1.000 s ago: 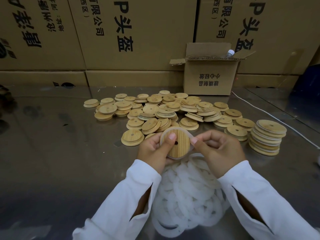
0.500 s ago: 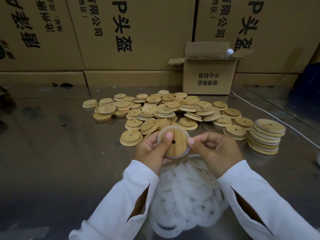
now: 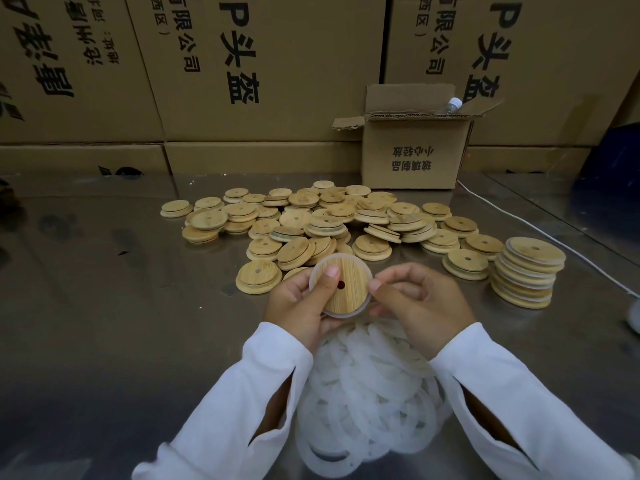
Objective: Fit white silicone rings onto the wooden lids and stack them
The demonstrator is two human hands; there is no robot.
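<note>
Bottle [image 3: 452, 105] in box [image 3: 412, 157] behind lids [image 3: 329, 220]

I log: table [image 3: 104, 306], glossy metal; lid [image 3: 348, 296], matt grained wood; rings [image 3: 363, 393], smooth translucent silicone; cartons [image 3: 294, 64], matt cardboard; sleeves [image 3: 239, 400], white cloth.

The fingers of the left hand [image 3: 298, 303] lie out of sight behind the wooden lid [image 3: 346, 296], and its thumb covers part of the lid's face. The curled right hand [image 3: 422, 306] hides the lid's right rim behind its thumb. Hands and sleeves [image 3: 242, 403] cover the far part of the pile of white rings [image 3: 367, 393]. The small box [image 3: 415, 157] shows only a bottle cap [image 3: 454, 105] over its flap (the rest sits inside). The top edge crops the print on the big cartons [image 3: 294, 98], and the white cable [image 3: 554, 241] runs off to the right.
</note>
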